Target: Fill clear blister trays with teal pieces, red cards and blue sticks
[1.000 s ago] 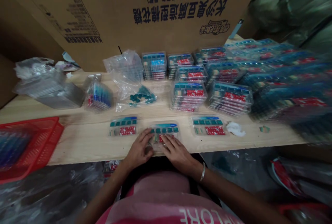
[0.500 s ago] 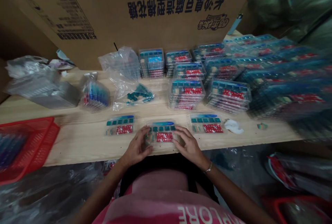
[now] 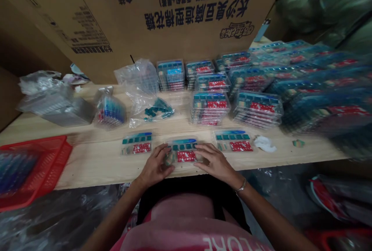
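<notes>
Wooden workbench [image 3: 93, 165], cardboard carton [image 3: 180, 30] behind; left hand [image 3: 155, 163] and right hand [image 3: 216, 161] grip one blister pack [image 3: 186, 156].

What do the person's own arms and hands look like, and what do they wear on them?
The left hand and right hand are bare, without gloves, and no sleeves cover the forearms. A thin silver-coloured bangle circles the right wrist. Behind them is a pink top with white lettering.

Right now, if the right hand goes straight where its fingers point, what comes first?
The clear plastic blister pack; the right hand seems already at its edge, though depth is unclear.
</notes>
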Tool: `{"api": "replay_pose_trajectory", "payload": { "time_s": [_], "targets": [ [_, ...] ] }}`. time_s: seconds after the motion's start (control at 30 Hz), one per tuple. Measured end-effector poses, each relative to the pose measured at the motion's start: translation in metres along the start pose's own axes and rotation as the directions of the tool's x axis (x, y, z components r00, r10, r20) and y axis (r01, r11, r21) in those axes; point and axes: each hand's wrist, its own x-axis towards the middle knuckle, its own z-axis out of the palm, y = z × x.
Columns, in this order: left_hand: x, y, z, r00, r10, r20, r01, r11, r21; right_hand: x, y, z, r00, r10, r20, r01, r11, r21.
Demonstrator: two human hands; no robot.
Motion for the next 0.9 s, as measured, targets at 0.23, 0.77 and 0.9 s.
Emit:
{"api": "replay_pose_trajectory", "payload": {
  "time_s": [0.23,0.77,0.9],
  "targets": [
    [0.001,0.004,0.005,0.995,0.003,-0.096,-0.001,1.0,0.018,0.01,-0.001,-0.01,0.997,-0.076,-0.024,0.073,0.991,-0.115],
    [0.077,-0.036,-0.044,0.842,-0.328,-0.427,0.32,0.943,-0.095,0.06,-0.06,0.03,0.994,0.055,0.093,-0.055,0.998,0.001],
    [0.042,-0.012,-0.033,0.938,-0.182,-0.296,0.218,0.971,0.095,0.059,-0.065,0.044,0.972,0.116,0.206,-0.108,0.993,-0.05]
  ]
}}
